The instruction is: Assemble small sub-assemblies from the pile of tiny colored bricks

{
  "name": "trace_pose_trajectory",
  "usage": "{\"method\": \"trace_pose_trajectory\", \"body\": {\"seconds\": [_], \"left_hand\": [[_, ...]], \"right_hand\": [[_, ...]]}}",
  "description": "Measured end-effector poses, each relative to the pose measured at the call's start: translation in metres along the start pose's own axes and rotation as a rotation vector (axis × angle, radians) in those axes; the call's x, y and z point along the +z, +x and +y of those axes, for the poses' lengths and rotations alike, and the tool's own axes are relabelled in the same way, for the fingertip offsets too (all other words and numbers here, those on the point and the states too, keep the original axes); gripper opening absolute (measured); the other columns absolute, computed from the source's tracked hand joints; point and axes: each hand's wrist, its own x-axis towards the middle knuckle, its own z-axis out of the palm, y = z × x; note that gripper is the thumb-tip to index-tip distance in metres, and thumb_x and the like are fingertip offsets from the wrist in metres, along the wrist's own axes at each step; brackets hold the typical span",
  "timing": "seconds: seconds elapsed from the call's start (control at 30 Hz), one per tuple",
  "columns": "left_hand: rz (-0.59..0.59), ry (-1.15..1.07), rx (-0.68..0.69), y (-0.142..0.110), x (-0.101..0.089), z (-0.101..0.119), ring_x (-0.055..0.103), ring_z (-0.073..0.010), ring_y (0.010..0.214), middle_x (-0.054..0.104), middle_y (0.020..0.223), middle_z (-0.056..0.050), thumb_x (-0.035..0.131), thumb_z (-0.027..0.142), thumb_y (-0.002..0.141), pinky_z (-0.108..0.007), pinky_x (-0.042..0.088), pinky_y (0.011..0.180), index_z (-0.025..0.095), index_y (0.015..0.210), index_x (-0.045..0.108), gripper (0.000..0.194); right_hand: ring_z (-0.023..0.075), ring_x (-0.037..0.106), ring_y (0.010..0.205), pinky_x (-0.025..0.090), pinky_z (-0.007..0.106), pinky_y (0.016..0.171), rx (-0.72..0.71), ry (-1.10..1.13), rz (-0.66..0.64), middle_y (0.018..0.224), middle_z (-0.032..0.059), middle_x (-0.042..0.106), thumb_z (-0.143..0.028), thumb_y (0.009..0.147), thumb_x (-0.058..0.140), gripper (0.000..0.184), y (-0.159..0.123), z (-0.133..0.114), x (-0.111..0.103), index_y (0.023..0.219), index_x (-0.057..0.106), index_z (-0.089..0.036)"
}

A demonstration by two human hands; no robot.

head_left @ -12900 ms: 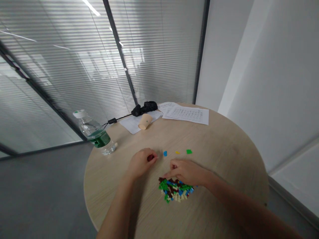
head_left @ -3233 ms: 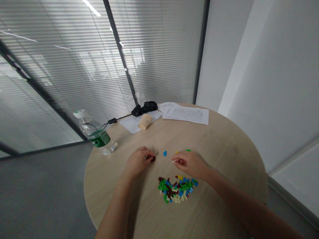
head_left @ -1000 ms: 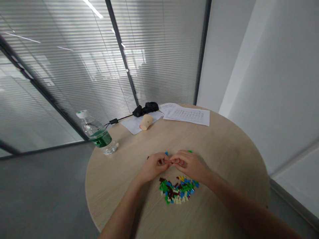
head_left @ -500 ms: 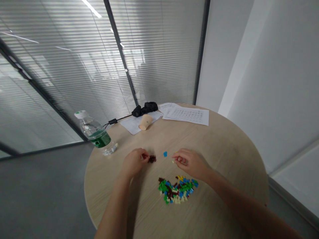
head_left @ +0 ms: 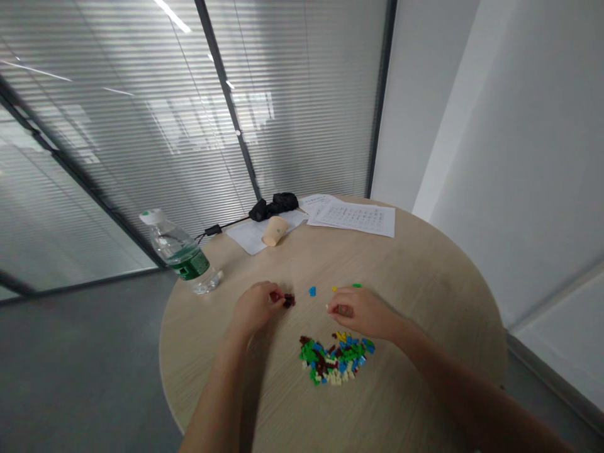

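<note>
Touching dark-red pieces: the left hand (head_left: pixel 255 307), curled nearly closed, its fingertips right at the dark-red pieces (head_left: pixel 289 300) on the bench (head_left: pixel 406 270); whether it grips one, I cannot tell.
Right hand: here's the right hand (head_left: pixel 361 313), fingers curled in, thumb and finger pinched on a tiny pale piece (head_left: pixel 327 307).
Mixed pile: just below the hands, the mixed pile (head_left: pixel 333 360) of green, blue, brown, cream and yellow, loosely spread.
Loose pieces: between the hands, a blue piece (head_left: pixel 312 291); beside the right hand, a yellow piece (head_left: pixel 335 289) and a green piece (head_left: pixel 357 285), both partly hidden.
Far side: a bottle (head_left: pixel 182 255), left; a tipped cup (head_left: pixel 274 231) on papers (head_left: pixel 248 236).
</note>
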Motion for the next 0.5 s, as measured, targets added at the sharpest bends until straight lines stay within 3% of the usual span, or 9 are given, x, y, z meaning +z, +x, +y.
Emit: {"method": "trace_pose_trajectory", "body": {"seconds": [0.13, 0.3, 0.5], "left_hand": [[0.044, -0.037, 0.045, 0.0, 0.001, 0.002, 0.057, -0.0171, 0.076, 0.065, 0.083, -0.004, 0.051, 0.027, 0.08, -0.025, 0.038, 0.065, 0.019, 0.081, 0.067, 0.017], [0.055, -0.128, 0.186, 0.0, 0.005, 0.017, 0.056, -0.0155, 0.074, 0.062, 0.079, -0.003, 0.051, 0.023, 0.081, -0.024, 0.038, 0.065, 0.018, 0.078, 0.064, 0.014], [-0.012, -0.182, 0.364, -0.002, 0.014, 0.033, 0.053, -0.0135, 0.074, 0.059, 0.077, -0.001, 0.052, 0.017, 0.079, -0.023, 0.037, 0.065, 0.019, 0.079, 0.063, 0.012]], "right_hand": [[0.0112, 0.054, 0.066, 0.04, 0.02, 0.061, -0.047, 0.07, -0.156, 0.076, 0.002, 0.064, -0.013, 0.076, 0.06, 0.009, -0.003, 0.006, -0.004, 0.077, 0.068, -0.017], [0.0117, 0.055, 0.067, 0.039, 0.02, 0.06, -0.031, 0.092, -0.206, 0.074, 0.0021, 0.064, -0.02, 0.076, 0.064, 0.008, -0.004, 0.003, -0.007, 0.078, 0.07, -0.016], [0.011, 0.054, 0.063, 0.037, 0.02, 0.058, 0.036, 0.041, -0.235, 0.072, 0.0011, 0.064, -0.017, 0.071, 0.064, 0.005, -0.004, 0.001, -0.005, 0.073, 0.069, -0.017]]}}
